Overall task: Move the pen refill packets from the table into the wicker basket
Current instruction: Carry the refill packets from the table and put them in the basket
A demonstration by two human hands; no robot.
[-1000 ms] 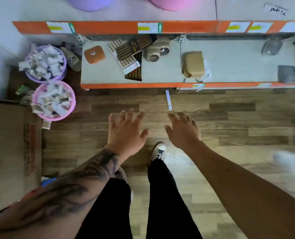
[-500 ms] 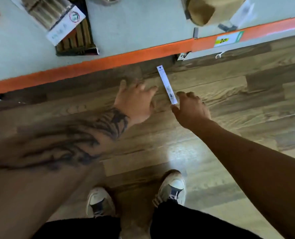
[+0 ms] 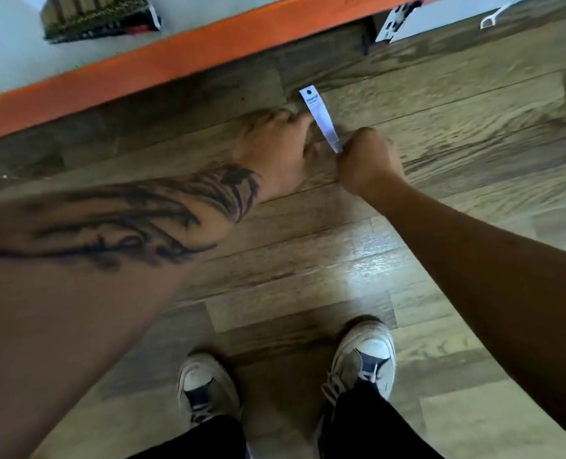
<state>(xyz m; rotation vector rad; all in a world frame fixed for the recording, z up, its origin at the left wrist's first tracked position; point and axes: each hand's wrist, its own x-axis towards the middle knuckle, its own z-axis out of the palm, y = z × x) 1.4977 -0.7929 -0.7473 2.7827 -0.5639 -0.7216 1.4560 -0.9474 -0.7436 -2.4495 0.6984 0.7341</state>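
Observation:
A long, narrow white pen refill packet (image 3: 318, 114) lies on the wooden floor in front of the low orange-edged shelf (image 3: 162, 66). My right hand (image 3: 367, 159) pinches the packet's near end with curled fingers. Just left of the packet, my left hand (image 3: 278, 150) rests low over the floor, fingers stretched out and fingertips close to the packet's side. No wicker basket is in view.
A box of brown sticks (image 3: 99, 16) sits on the shelf at the top left. White tags (image 3: 395, 19) hang under the shelf edge at the top right. My two shoes (image 3: 364, 362) stand on the floor near the bottom.
I have bent lower, so the floor and packet look closer. My right hand has closed on the packet's near end, and my left hand has slid up beside it.

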